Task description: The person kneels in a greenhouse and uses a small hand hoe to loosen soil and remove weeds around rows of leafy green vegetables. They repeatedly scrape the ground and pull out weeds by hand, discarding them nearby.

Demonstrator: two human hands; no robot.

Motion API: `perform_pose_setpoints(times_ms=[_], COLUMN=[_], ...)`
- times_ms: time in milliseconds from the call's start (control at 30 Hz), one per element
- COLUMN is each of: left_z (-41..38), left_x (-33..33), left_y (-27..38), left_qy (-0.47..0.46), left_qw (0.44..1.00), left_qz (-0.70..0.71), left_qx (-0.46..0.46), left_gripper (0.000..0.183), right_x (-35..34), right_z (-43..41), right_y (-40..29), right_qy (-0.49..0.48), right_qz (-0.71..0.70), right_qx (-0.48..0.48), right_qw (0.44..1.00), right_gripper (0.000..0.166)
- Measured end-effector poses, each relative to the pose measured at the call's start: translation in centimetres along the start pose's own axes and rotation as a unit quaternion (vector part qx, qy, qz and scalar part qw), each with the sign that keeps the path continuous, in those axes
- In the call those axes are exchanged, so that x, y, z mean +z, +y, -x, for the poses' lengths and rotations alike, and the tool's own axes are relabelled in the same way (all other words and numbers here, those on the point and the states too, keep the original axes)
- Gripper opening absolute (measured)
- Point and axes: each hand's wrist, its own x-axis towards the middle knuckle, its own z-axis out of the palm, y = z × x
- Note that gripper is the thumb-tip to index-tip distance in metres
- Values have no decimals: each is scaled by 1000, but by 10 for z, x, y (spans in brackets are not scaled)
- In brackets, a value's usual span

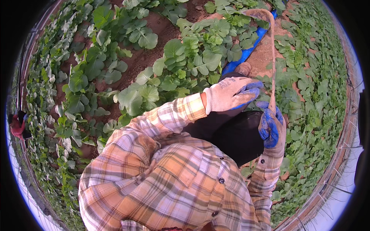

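Observation:
My right hand (pixel 271 127), in a blue-coated work glove, is closed around the handle end of a hoe (pixel 273 55) with a long, thin, curved neck. The hoe points away from me, and its bent head (pixel 255 13) reaches over the leafy plants at the top. My left hand (pixel 234 93), in a matching dirty glove, lies over my dark-trousered knee with fingers loosely bent and no object visible in it. Broad-leaved green crop plants (pixel 188 55) grow just beyond the left hand. The left palm is mostly hidden.
A blue flat hose (pixel 248 53) runs along the soil path (pixel 266 49) past my shoe (pixel 243 69). Dense low crop rows (pixel 315 95) fill the right side. Bare soil (pixel 162 26) shows between rows at left. Another person (pixel 17 125) is crouching at the far left edge.

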Motion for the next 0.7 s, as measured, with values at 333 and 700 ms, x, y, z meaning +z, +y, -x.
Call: perform_pose_setpoints(times_ms=[333, 700], left_z=[203, 223], left_x=[-103, -109], left_y=[-77, -89], left_qy=[-207, -151], left_qw=[747, 729], left_qz=[-532, -556], left_qx=[-341, -370], left_gripper=[57, 48], right_x=[-53, -76], right_z=[-66, -73], right_y=[8, 10], right_qy=[47, -52], right_qz=[-140, -296], right_qx=[-55, 26], right_qw=[987, 953], right_gripper=[48, 48])
